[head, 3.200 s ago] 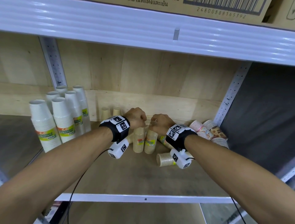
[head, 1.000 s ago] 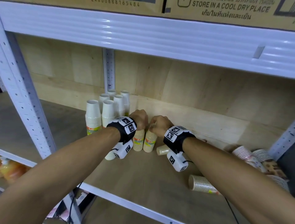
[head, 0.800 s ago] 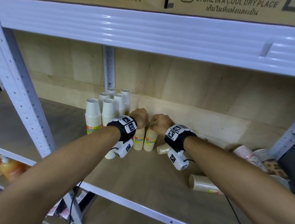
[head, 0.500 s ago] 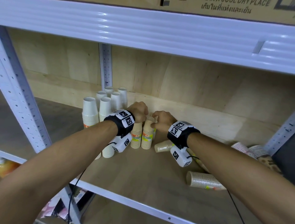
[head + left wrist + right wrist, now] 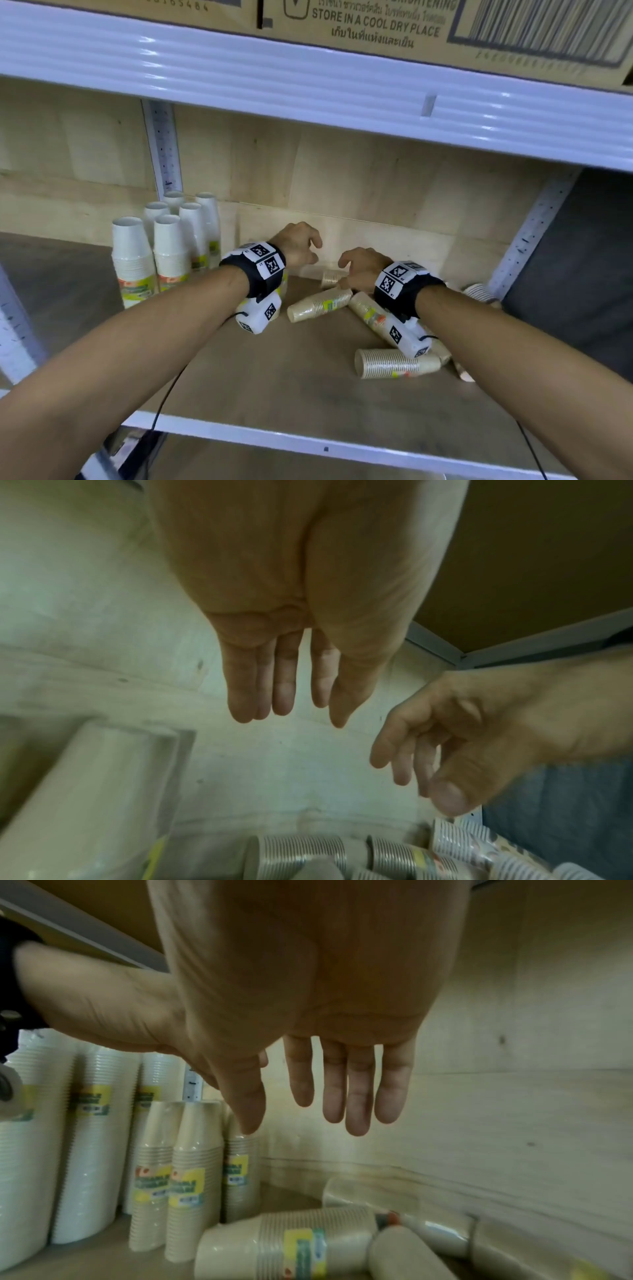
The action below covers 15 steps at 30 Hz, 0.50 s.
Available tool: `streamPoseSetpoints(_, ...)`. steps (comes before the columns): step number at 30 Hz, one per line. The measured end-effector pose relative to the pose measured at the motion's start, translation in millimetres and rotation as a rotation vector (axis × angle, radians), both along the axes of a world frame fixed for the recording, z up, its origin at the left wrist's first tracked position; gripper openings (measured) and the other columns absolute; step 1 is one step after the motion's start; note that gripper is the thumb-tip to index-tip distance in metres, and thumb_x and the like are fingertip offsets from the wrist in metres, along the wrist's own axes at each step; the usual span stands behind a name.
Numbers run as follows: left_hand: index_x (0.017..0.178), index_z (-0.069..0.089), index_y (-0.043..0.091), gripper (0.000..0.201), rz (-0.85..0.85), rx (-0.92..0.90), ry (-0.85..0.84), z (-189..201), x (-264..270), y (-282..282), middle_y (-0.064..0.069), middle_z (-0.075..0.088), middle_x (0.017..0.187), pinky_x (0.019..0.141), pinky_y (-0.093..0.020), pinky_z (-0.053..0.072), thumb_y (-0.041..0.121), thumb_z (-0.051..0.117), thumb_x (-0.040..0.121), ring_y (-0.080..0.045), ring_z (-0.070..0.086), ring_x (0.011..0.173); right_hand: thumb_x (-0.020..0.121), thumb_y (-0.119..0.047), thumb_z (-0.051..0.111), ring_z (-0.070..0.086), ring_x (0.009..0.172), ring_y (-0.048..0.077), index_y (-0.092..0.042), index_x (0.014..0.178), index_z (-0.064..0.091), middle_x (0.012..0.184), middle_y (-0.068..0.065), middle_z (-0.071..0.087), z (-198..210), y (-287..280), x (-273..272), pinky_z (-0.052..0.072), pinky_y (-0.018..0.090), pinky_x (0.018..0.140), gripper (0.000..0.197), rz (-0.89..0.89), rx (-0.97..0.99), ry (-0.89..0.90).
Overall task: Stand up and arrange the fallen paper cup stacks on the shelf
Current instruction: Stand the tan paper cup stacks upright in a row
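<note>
While the head camera looked down into it, the shelf [image 5: 308, 387] was a brown board with a white front rail, backed by pale plywood [image 5: 359, 178], under a white beam carrying a carton [image 5: 376, 24]. White stacks [image 5: 168, 253] stood at the left. Beside them, in the right wrist view, beige stacks [image 5: 192, 1183] stood upright. Fallen stacks lay to the right: one [image 5: 320, 305] in the middle, one [image 5: 394, 364] nearer the front, and patterned cups [image 5: 478, 291] by the right post. The left hand [image 5: 298, 245] and right hand [image 5: 359, 265] hung above the shelf with fingers loose, holding nothing. Half a second before, both hands had gripped the tops of the upright beige stacks; they had since let go and lifted.
</note>
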<state>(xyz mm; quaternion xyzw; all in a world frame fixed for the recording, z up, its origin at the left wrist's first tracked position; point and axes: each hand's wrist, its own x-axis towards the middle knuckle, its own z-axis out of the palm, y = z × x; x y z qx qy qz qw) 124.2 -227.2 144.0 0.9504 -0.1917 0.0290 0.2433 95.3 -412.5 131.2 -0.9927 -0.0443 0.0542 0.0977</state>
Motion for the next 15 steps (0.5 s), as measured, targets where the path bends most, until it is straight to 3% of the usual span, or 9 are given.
streamPoseSetpoints(6,0.12,0.062,0.024,0.039,-0.006,0.03,0.088,-42,-1,-23,0.002,0.054,0.12,0.093,-0.031,0.046,0.022,0.073,0.083,-0.02,0.054,0.113,0.076,-0.043,0.076,0.058,0.106,0.02,-0.022,0.122,0.058,0.121,-0.001,0.058,-18,-48,-30,0.044,0.027,0.073,0.054,-0.024,-0.053,0.109)
streamPoseSetpoints(10,0.126,0.058,0.021,0.046,-0.039,0.115,0.125,-64,0,-31,-0.001,0.059,0.124,0.095,-0.035,0.049,0.023,0.072,0.083,-0.022,0.058,0.111,0.063,-0.058,0.077,0.06,0.099,0.02,-0.024,0.12,0.06,0.115,-0.002,0.062,-36,-72,-46,0.051,0.034,0.084,0.069,-0.059,-0.095,0.19)
streamPoseSetpoints(12,0.129,0.056,0.02,0.052,-0.061,0.146,0.133,-73,0,-32,-0.001,0.059,0.126,0.093,-0.033,0.048,0.024,0.074,0.08,-0.022,0.057,0.111,0.06,-0.063,0.076,0.058,0.107,0.021,-0.027,0.129,0.055,0.121,-0.005,0.059,-44,-82,-54,0.049,0.035,0.091,0.08,-0.08,-0.126,0.205)
streamPoseSetpoints(15,0.131,0.052,0.02,0.06,-0.057,0.152,0.157,-89,2,-33,-0.003,0.06,0.128,0.089,-0.032,0.048,0.026,0.077,0.077,-0.023,0.057,0.112,0.068,-0.06,0.075,0.052,0.121,0.021,-0.026,0.137,0.048,0.136,-0.004,0.05,-61,-95,-65,0.044,0.033,0.097,0.081,-0.097,-0.138,0.236)
